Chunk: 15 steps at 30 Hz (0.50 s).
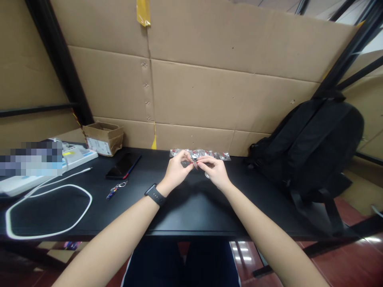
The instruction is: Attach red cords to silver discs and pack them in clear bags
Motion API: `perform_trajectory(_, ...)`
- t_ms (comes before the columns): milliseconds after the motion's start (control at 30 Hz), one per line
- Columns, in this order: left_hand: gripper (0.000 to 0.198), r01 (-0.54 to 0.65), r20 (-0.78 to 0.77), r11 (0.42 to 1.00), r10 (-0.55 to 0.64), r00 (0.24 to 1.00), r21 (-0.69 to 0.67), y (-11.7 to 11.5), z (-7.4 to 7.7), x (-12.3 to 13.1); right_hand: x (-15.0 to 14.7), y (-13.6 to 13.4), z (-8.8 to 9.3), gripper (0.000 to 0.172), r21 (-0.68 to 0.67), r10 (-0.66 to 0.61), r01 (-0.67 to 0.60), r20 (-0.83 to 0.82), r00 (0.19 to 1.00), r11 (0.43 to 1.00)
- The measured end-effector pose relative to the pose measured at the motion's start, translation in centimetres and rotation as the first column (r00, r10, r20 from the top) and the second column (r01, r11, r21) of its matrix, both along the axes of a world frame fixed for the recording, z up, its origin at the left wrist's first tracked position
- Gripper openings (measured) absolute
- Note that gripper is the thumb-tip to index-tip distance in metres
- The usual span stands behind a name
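My left hand (179,166) and my right hand (214,169) meet over the middle of the table. Between their fingertips they pinch a small dark and reddish keychain (195,163), whose details are too small to make out. A silvery round part (207,175) shows just below the right fingers. Behind both hands lies a row of small clear plastic packets (223,156) with shiny and red bits inside, partly hidden by the fingers. Another keychain (115,190), bluish with a metal ring, rests to the left of my left forearm.
A phone (123,166) lies on the black table (197,211) at left, near a small cardboard box (104,137). A white cable (89,199) loops in front of a white power strip (80,158). The black backpack (311,147) stands at right. Cardboard panels (203,91) wall the back.
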<state>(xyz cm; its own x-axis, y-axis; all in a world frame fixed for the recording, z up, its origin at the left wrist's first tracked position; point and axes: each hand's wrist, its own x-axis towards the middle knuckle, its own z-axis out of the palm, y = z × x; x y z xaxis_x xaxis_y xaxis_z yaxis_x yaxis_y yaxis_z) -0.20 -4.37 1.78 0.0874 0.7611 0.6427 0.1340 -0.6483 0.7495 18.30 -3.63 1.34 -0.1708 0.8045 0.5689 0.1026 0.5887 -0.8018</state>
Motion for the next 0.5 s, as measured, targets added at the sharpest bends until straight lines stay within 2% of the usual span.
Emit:
perform_trajectory(200,0.02,0.016,0.013,1.0,-0.016,1.0,-0.017,0.25,-0.37,0.19,-0.25,-0.32,0.19,0.02,0.062,-0.055,0.051,0.06,0.997,0.997)
perform_trajectory(300,0.019,0.011,-0.037,1.0,-0.01,0.999,0.004,0.42,-0.41,0.16,-0.15,-0.54,0.49,0.02,0.137,-0.1,0.079,0.159,0.982,0.987)
perform_trajectory(433,0.022,-0.06,-0.061,0.998,0.06,0.996,0.008,0.68,-0.33,-0.15,0.23,-0.66,0.87,0.018,0.233,-0.139,0.072,0.288,0.947,0.97)
perform_trajectory(500,0.02,-0.029,-0.082,1.0,0.028,0.996,-0.004,0.6,-0.22,-0.3,0.42,-0.64,0.96,0.018,0.249,-0.133,0.048,0.336,0.933,0.967)
